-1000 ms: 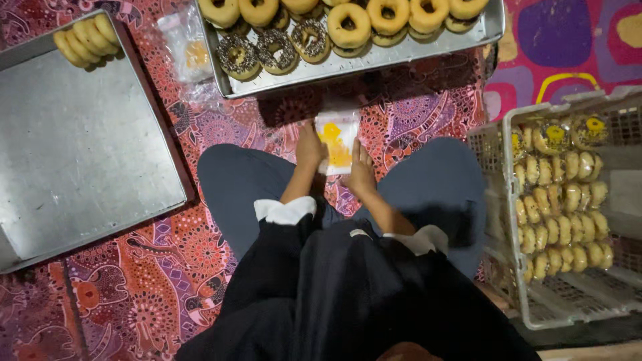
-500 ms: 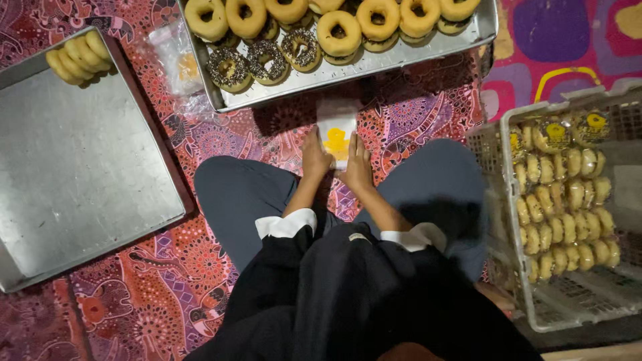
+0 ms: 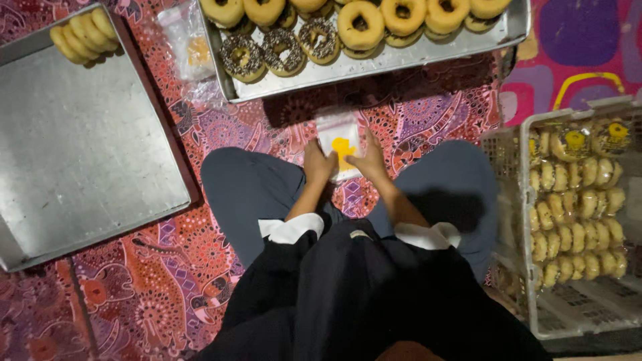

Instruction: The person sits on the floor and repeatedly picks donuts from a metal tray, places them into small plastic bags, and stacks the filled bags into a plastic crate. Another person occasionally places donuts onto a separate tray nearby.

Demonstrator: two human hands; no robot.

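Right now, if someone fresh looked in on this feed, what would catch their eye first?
Probably the metal tray of doughnuts at the top, plain glazed rings with dark sprinkled ones at its left end. Below it, the left hand and right hand hold a small clear plastic bag with a yellow print over the patterned red cloth. At the right, a white crate is packed with bagged doughnuts, and a nearly bare tray lies at the left.

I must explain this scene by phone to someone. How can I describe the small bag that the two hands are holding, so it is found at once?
Start at the long metal tray of doughnuts at the top. Just below it, on the patterned cloth between the person's knees, lies the small clear plastic bag, pinched by the left hand and right hand. Unlike the crumpled bags left of the tray, it is flat, with a yellow print.
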